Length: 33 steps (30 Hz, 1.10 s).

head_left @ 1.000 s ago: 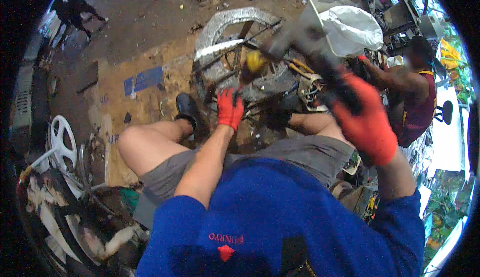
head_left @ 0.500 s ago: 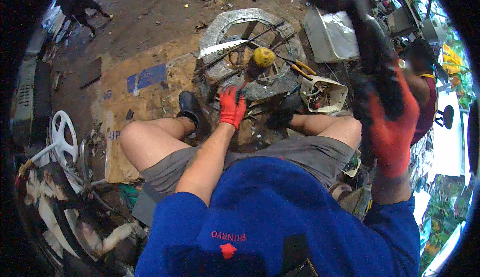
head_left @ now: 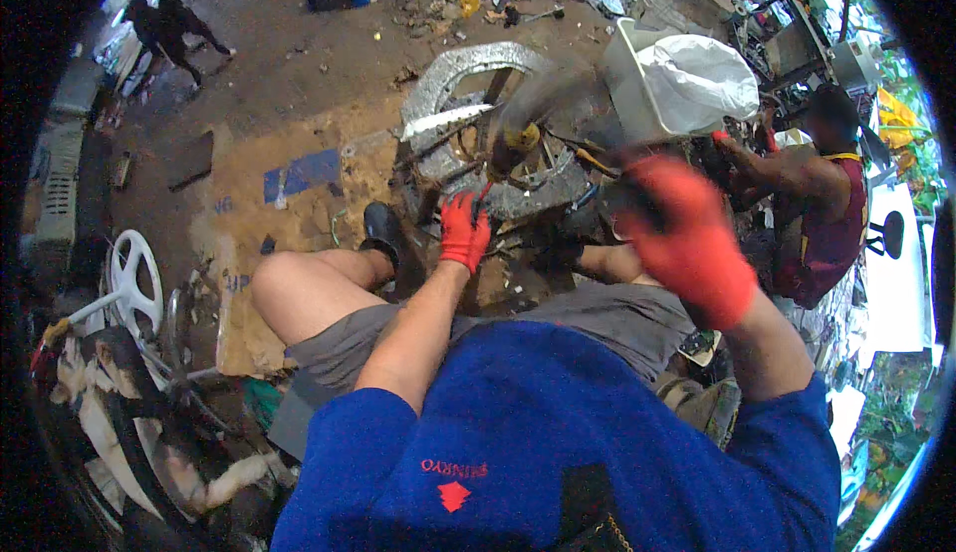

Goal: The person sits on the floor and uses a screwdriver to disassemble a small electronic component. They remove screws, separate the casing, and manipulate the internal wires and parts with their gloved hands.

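My left hand (head_left: pixel 464 231), in a red glove with dark fingers, is closed low beside an upright dark piece with a round yellow top (head_left: pixel 522 137). A thin reddish rod shows between its fingers and that piece; its kind is unclear. Beneath lies a heavy grey metal ring-shaped frame (head_left: pixel 430 96) with openings and bars across it. My right hand (head_left: pixel 694 238), red-gloved and blurred, is closed around a hammer. The hammer's dark head (head_left: pixel 546 94) is a smear above the yellow top; whether they touch I cannot tell.
Pliers with yellow handles (head_left: pixel 596 161) lie right of the frame. Behind them stands a pale bin (head_left: pixel 622 79) with a white sack. At right a co-worker in a maroon top (head_left: pixel 835 223) sits close. Flattened cardboard (head_left: pixel 299 233) covers ground at left; a dark dog (head_left: pixel 171 34) stands beyond.
My right hand has swung the hammer down and to the left, from high at the right to over the metal frame. My left hand keeps its place beside the yellow-topped piece.
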{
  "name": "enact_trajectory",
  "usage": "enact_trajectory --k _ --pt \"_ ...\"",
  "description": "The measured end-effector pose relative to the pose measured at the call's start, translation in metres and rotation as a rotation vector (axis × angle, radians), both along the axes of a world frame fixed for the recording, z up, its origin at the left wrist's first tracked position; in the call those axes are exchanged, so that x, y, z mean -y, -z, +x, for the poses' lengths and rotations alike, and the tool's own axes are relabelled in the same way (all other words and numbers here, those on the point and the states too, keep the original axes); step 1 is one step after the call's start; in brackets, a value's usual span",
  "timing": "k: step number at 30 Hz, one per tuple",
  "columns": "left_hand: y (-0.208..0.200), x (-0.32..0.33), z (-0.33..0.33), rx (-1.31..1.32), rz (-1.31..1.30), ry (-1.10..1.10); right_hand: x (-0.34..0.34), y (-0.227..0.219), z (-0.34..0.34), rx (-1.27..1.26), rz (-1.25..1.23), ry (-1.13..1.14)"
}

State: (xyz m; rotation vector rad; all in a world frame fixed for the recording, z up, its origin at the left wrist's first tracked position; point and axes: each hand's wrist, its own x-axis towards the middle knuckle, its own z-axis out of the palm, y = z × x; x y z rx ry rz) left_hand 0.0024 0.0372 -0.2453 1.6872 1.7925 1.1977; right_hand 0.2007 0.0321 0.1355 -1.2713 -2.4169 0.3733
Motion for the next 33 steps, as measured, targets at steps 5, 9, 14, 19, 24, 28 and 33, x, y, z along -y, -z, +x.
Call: enact_trajectory --k 5,9,14,19,24,28,33 --pt "-0.006 0.002 -0.009 -0.038 -0.057 0.026 -0.008 -0.018 -0.005 -0.169 -0.051 0.060" --pt "-0.004 0.001 -0.010 -0.024 0.002 0.021 0.002 -0.023 -0.005 -0.194 0.322 0.041" --pt "-0.001 -0.010 -0.003 -0.046 0.008 0.064 -0.022 0.021 0.004 -0.130 -0.025 0.074" --pt "-0.001 -0.001 -0.019 -0.033 0.001 0.061 -0.026 -0.003 0.014 -0.390 -0.058 0.220" --pt "-0.026 -0.013 -0.031 0.350 -0.215 0.025 -0.039 0.085 0.042 -0.293 -0.200 0.319" --pt "-0.030 -0.023 -0.055 0.340 -0.225 0.021 -0.027 0.150 0.049 -0.210 -0.423 0.364" --pt "-0.015 -0.023 -0.064 0.314 -0.190 0.023 -0.013 0.179 0.047 -0.077 -0.477 0.389"
